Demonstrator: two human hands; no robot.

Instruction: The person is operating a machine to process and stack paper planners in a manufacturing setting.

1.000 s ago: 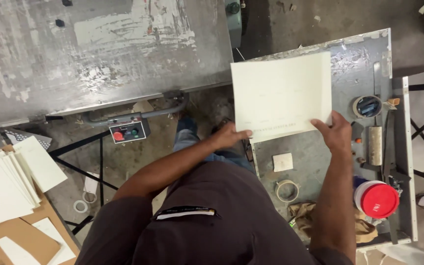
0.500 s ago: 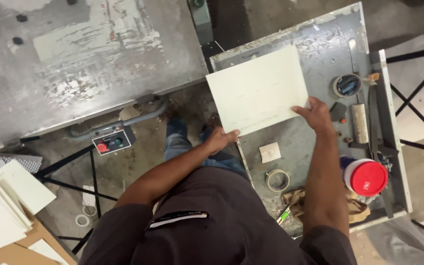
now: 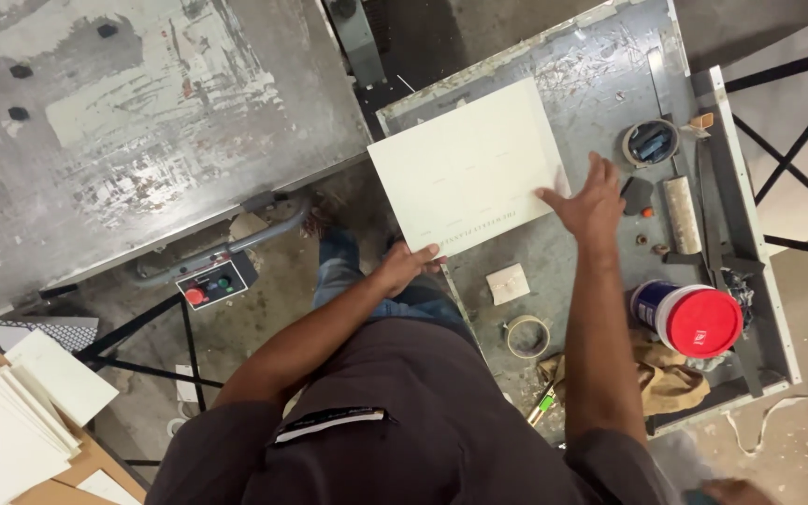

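A large cream sheet (image 3: 469, 173) lies across the near left corner of a worn grey metal table (image 3: 591, 56), its left part overhanging the edge. My left hand (image 3: 409, 266) grips the sheet's near corner from below. My right hand (image 3: 586, 201) lies flat on the sheet's right edge, fingers spread. The sheet carries a few lines of small faint print.
On the table sit a red-lidded tub (image 3: 689, 318), a tape roll (image 3: 527, 337), a small cream square (image 3: 508, 282), a round tin (image 3: 650, 143), a roller (image 3: 683, 201) and a brown rag (image 3: 666, 379). A big scratched metal machine bed (image 3: 133, 122) with a control box (image 3: 212, 281) fills the left. Stacked cream sheets (image 3: 11, 421) lie at bottom left.
The sheet has come down and settled lower on the table. My right hand has shifted from holding its edge to pressing flat on it. The view has turned a little to the right.
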